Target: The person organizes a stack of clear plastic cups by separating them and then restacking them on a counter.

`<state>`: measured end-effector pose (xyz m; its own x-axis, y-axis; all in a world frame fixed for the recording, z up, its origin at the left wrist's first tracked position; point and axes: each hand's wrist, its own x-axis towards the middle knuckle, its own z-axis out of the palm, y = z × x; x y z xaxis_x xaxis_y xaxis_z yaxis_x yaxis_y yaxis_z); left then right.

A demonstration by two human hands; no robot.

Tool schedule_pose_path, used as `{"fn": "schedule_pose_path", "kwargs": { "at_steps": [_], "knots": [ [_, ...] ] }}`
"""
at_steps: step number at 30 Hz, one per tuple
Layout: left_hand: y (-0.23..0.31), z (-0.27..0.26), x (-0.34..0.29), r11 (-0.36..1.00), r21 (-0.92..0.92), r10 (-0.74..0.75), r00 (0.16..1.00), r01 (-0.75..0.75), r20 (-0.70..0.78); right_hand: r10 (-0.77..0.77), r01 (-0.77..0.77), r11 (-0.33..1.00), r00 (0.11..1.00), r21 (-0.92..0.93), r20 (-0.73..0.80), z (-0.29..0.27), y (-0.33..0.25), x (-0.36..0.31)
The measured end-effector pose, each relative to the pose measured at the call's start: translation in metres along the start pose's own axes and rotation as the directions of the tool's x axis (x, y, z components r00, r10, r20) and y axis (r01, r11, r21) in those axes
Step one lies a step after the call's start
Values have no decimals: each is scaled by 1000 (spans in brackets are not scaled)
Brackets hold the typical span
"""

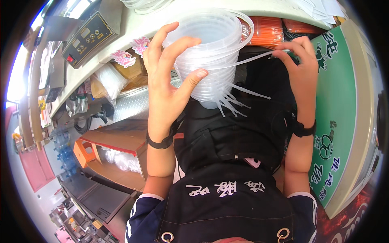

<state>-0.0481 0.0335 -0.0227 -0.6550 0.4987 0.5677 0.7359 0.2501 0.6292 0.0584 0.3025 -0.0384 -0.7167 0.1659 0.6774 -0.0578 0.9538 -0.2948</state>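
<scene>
A nested stack of translucent plastic buckets (210,69) rests on my lap, against the black apron, with the open mouth facing up. Several thin white handle strips (233,103) hang loose from its lower side. My left hand (168,69) is at the left of the stack, fingers spread, its thumb and index finger overlapping the rim and wall; firm contact cannot be made out. To the right, my right hand (298,58) pinches the end of a white plastic bucket handle (257,60), drawn out from the top bucket. The handle's other part loops past the rim.
A white counter (150,20) runs along the far side, carrying a metal machine with a control panel (87,40). Orange-wrapped packs (265,32) lie beneath it. A green-sided cabinet (338,109) stands close on my right. An open cardboard box (115,150) is at my left.
</scene>
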Motion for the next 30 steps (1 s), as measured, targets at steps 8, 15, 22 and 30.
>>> {"fn": "schedule_pose_path", "kwargs": {
  "at_steps": [8, 15, 22, 30],
  "knots": [
    [7, -3, -6, 1000, 4, -22, 999, 22, -27, 418, -676, 149, 704, 722, 573, 38, -1, 20],
    [12, -1, -20, 998, -46, 36, 998, -39, -59, 314, -727, -15, 649, 687, 693, 47, -15, 50],
    [21, -3, -27, 998, -24, 62, 998, -62, -25, 254, -802, 10, 579, 597, 774, 46, -26, 47],
    [27, -4, -28, 998, 13, 57, 998, -57, 2, 59, -806, 27, 592, 592, 804, 52, -13, 48]
  ]
}}
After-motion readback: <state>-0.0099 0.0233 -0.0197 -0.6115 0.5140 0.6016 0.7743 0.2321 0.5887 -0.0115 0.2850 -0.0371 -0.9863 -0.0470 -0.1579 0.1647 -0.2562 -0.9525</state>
